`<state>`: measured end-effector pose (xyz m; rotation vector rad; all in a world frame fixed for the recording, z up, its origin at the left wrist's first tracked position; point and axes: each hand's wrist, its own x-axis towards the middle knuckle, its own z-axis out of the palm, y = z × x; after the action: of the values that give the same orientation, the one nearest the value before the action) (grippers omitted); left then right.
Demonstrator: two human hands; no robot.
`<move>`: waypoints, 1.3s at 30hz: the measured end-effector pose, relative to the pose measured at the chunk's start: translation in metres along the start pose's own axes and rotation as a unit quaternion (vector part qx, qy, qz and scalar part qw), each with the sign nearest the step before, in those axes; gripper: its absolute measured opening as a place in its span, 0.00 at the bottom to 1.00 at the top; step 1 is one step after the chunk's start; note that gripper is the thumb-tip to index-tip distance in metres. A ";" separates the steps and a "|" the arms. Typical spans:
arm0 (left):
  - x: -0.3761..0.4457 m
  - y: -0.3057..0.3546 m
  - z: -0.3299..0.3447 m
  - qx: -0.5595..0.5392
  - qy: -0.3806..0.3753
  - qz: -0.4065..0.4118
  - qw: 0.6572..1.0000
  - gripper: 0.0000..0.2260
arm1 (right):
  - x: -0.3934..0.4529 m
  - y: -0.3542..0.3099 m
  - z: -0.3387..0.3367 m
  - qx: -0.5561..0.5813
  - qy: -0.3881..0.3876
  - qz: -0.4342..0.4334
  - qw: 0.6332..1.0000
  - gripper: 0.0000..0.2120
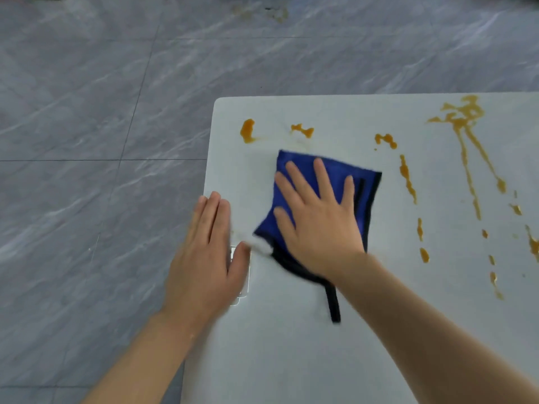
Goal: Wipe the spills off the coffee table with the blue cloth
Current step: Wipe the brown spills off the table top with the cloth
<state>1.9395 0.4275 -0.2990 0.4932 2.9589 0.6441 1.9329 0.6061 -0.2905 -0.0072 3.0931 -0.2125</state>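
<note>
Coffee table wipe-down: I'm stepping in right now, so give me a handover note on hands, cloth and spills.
Right hand: flat, pressing the blue cloth onto the coffee table near its far left corner.
Left hand: flat, resting on the table's left edge.
Done: near part around the cloth looks clean.
Left: orange spills beyond and right of the cloth, plus stains on the floor.

A folded blue microfibre cloth with black trim [318,182] is lying flat near the left edge of a pale grey coffee table [291,345], while orange-brown liquid spills [463,118] are streaking the far and right areas.
</note>
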 end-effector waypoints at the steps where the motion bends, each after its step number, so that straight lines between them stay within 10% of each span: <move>1: 0.000 0.000 0.000 -0.001 -0.001 0.001 1.000 0.32 | -0.016 -0.007 0.000 0.000 -0.005 -0.018 1.000 0.28; 6: 0.001 0.001 0.000 0.014 -0.006 -0.006 1.000 0.32 | -0.009 -0.006 0.000 0.005 -0.047 -0.070 0.996 0.29; 13: -0.001 0.003 -0.001 0.016 -0.013 -0.029 0.999 0.31 | -0.041 0.040 -0.008 -0.009 -0.020 0.101 0.995 0.29; 21: 0.000 0.005 -0.002 0.010 -0.029 -0.044 0.999 0.35 | -0.050 0.017 -0.008 0.013 -0.044 -0.025 0.999 0.28; 28: 0.001 0.006 -0.002 0.006 -0.018 -0.045 0.999 0.38 | -0.077 0.068 -0.011 0.006 -0.018 0.166 0.986 0.27; 35: 0.003 0.004 0.002 0.013 -0.016 -0.048 0.999 0.37 | -0.080 0.023 -0.003 0.020 -0.020 -0.018 0.999 0.27; 39: 0.003 0.000 0.003 0.013 -0.014 -0.044 0.999 0.36 | -0.031 0.094 -0.011 0.021 -0.019 0.116 0.993 0.26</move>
<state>1.9370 0.4298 -0.3020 0.3693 2.9461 0.5863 1.9635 0.7012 -0.2914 0.3430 3.0163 -0.2645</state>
